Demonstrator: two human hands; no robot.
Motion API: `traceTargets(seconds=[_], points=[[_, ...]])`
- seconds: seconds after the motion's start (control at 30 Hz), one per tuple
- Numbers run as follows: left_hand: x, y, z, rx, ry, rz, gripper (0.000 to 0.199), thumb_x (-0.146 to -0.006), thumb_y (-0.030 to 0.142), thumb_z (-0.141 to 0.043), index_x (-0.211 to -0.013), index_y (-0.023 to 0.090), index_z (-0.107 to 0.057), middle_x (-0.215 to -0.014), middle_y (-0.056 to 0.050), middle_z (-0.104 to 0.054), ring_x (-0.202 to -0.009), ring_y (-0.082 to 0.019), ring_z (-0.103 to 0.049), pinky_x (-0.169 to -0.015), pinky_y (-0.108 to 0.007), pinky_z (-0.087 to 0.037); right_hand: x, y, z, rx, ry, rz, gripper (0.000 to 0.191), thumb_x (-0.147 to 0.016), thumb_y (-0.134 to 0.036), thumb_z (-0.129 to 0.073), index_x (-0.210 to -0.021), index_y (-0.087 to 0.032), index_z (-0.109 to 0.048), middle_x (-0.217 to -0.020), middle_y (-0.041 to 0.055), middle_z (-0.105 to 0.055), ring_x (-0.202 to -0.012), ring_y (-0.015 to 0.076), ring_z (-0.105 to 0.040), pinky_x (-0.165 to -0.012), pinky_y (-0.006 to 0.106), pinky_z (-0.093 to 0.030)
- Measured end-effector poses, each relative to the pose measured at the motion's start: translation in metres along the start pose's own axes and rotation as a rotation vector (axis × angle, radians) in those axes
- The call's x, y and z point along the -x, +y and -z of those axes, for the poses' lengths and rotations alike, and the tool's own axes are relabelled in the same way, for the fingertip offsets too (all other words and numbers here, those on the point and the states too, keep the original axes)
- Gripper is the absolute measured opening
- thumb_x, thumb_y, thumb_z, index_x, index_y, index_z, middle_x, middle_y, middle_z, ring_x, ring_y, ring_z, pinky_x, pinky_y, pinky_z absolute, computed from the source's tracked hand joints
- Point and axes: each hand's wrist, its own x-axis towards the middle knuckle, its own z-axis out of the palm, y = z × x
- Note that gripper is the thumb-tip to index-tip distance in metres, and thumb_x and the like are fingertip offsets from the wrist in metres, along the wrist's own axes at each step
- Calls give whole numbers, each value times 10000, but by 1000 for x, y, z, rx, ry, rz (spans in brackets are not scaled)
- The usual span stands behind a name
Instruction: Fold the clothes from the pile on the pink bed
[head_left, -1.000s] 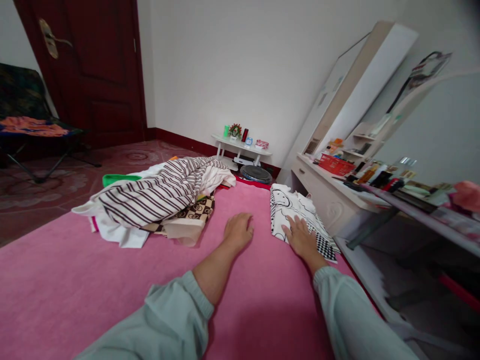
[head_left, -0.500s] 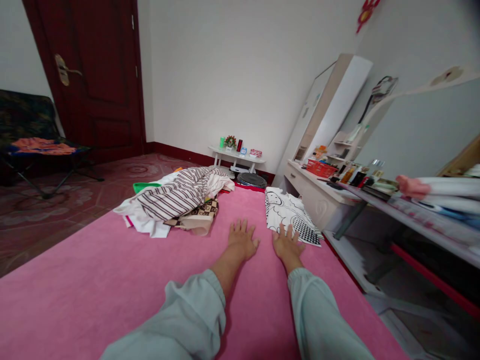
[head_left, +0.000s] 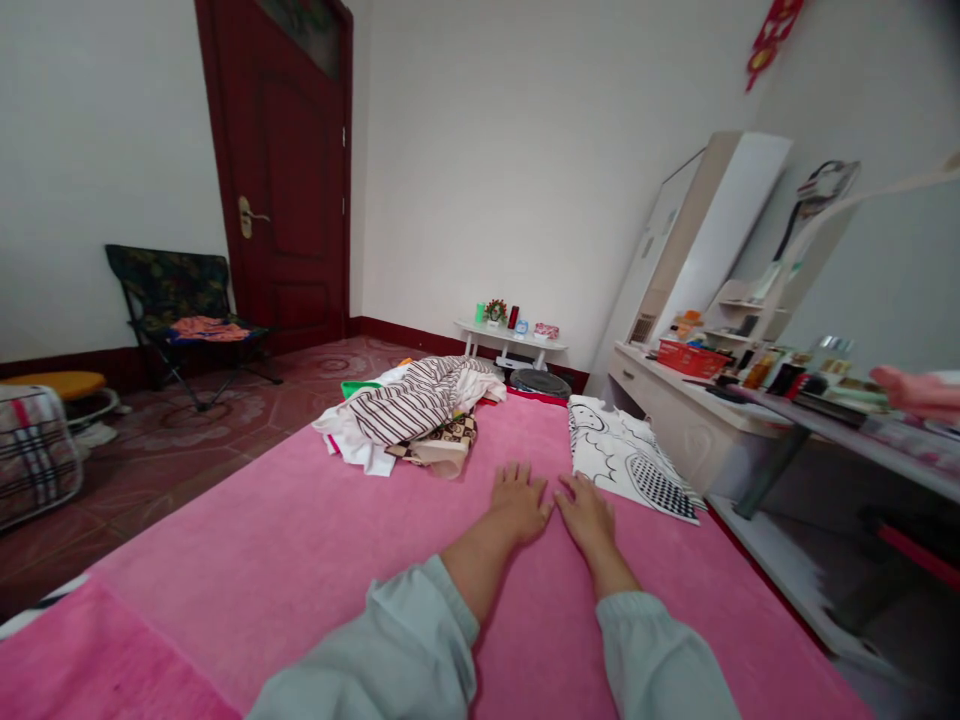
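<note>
My left hand [head_left: 519, 502] lies flat, palm down, on the pink bed cover [head_left: 315, 560], its fingers spread and holding nothing. Close beside it, my right hand [head_left: 589, 512] rests on the same cover with fingers apart, also holding nothing. Just beyond my right hand is a folded white garment [head_left: 619, 450] with black line drawings and a dotted patch. Ahead and to the left sits a loose heap of clothes, with a brown-and-white striped garment [head_left: 409, 398] on top. A brown patterned piece [head_left: 442, 440] sticks out below it.
A dressing table [head_left: 675, 400] with a red basket [head_left: 691, 358] and bottles stands along the right side. At the far end are a low white table [head_left: 510, 333] and a round black object [head_left: 540, 383]. A folding chair [head_left: 187, 300] stands left by the door [head_left: 292, 200].
The view has turned left, bringing more of the chair and a plaid bag into sight. My right hand has come away from the folded white garment, nearer my left hand.
</note>
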Motion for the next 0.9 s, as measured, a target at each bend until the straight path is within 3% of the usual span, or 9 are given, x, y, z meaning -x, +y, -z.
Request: traceTargets(seconds=[0.1, 0.17, 0.23, 0.33, 0.4, 0.47, 0.57, 0.73, 0.9], points=[[-7, -9, 15, 87, 15, -2, 438, -825, 437, -537, -1204, 232, -618, -1321, -95, -557, -1242, -283, -475, -1068, -431, -341, -4, 7, -1, -50, 23, 29, 412, -878, -375, -442, -1252, -280, -587, -1461, 57, -416, -1347, 248, -357, -1071, 450, -295], [-12, -17, 34, 104, 81, 70, 385, -842, 314, -515, -1194, 196, -618, -1280, -107, -577, -1201, -246, -504, -1044, -375, -374, -5, 9, -2, -69, 32, 40, 399, -871, -368, -460, -1232, -280, -606, -1447, 56, -434, -1326, 239, -391, -1073, 412, -300], [-13, -28, 60, 70, 256, 172, 431, -862, 219, -445, -1279, 178, -545, -1371, -117, -492, -1270, -241, -427, -1081, -387, -321, -6, 11, -3, -82, 38, 44, 389, -867, -365, -471, -1217, -278, -619, -1435, 56, -450, -1313, 228, -411, -1074, 384, -303], [-5, -48, 101, -44, 615, 346, 482, -863, 208, -434, -1343, 202, -462, -1470, -97, -360, -1364, -276, -263, -1123, -454, -211, -7, 12, -5, -100, 49, 35, 382, -859, -365, -484, -1202, -281, -629, -1431, 48, -456, -1309, 226, -417, -1074, 375, -310], [4, -63, 120, -130, 739, 469, 499, -854, 217, -446, -1352, 191, -438, -1474, -114, -341, -1364, -308, -236, -1103, -485, -212, -8, 13, -7, -104, 60, 37, 379, -854, -362, -489, -1195, -282, -635, -1430, 42, -457, -1307, 231, -419, -1072, 379, -317], [12, -77, 129, -190, 750, 578, 510, -824, 203, -472, -1333, 175, -451, -1415, -147, -401, -1305, -330, -315, -1046, -491, -272, -9, 14, -9, -109, 69, 43, 375, -852, -360, -491, -1188, -283, -639, -1426, 39, -462, -1304, 233, -424, -1071, 384, -322], [16, -91, 125, -236, 686, 652, 428, -792, 181, -489, -1216, 171, -554, -1219, -158, -544, -1156, -326, -446, -942, -473, -343, -10, 17, -11, -122, 82, 55, 371, -847, -355, -499, -1179, -276, -646, -1417, 45, -474, -1286, 232, -446, -1064, 377, -336], [12, -93, 121, -232, 591, 607, 305, -827, 197, -453, -1050, 214, -660, -1018, -113, -645, -1033, -298, -524, -905, -459, -339, -11, 19, -12, -134, 104, 89, 370, -835, -332, -511, -1161, -243, -661, -1391, 67, -502, -1272, 230, -466, -1056, 352, -348], [2, -72, 125, -97, 543, 444, 297, -824, 221, -474, -1036, 214, -682, -1026, -86, -669, -992, -252, -583, -869, -367, -397, -12, 19, -13, -164, 102, 75, 362, -828, -335, -513, -1144, -250, -667, -1390, 68, -502, -1252, 216, -484, -1061, 363, -340]])
